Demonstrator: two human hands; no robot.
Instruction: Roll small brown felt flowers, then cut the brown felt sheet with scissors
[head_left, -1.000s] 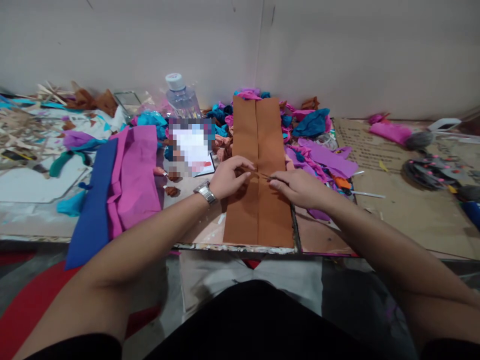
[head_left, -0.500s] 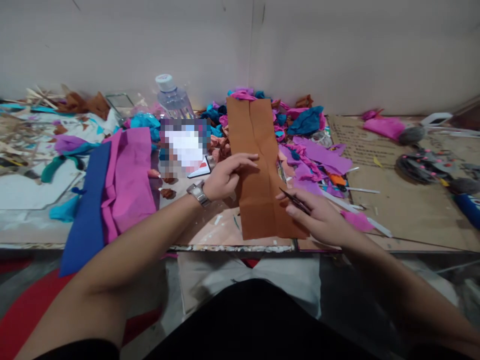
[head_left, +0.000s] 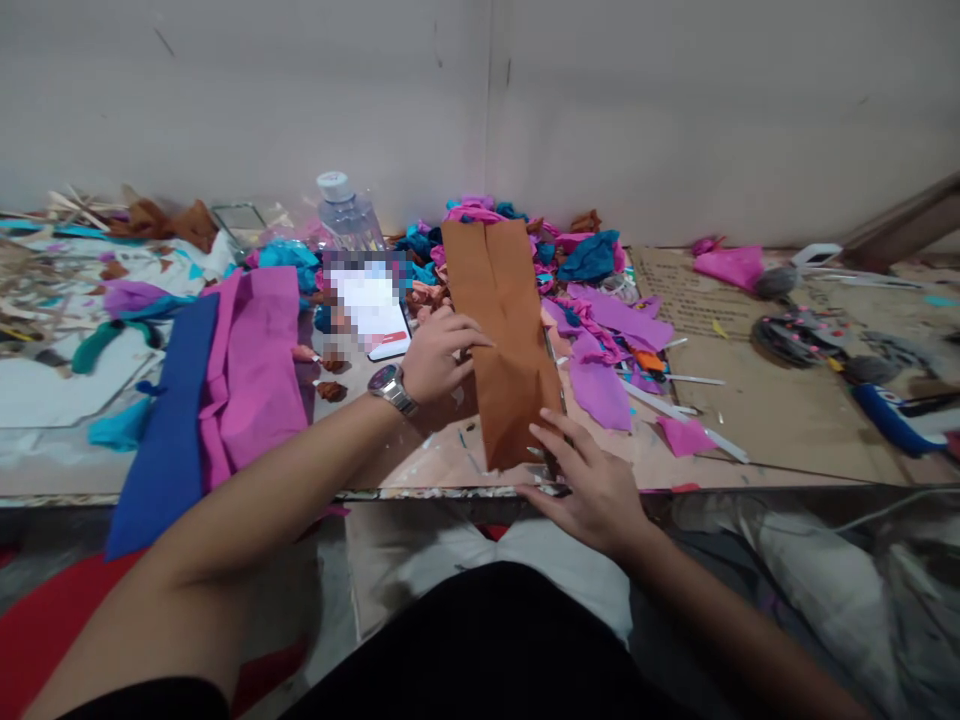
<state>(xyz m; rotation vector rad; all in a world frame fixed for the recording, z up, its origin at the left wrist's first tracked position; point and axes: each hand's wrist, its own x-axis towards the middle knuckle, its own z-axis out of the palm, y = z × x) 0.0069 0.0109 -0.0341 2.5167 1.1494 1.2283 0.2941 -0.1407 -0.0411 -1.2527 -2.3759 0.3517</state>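
Note:
A long strip of brown crepe paper stretches from the back heap of scraps toward the table's front edge, with creases running along it. My left hand, wearing a metal wristwatch, rests its stretched fingers flat on the strip's left side. At the near right corner, my right hand has its fingers over the paper's edge and its thumb below, taking hold of the paper there. The dark pointed tool cannot be made out clearly now; a small pale tip shows near the right fingers.
Left of the strip lie a phone, pink crepe paper and blue paper overhanging the front edge. A plastic bottle stands behind. Purple scraps, white sticks and cardboard are on the right.
My right hand has moved down to the near right corner of the brown paper, whose near end now looks narrower. The dark tool no longer shows plainly. My left hand stays on the paper.

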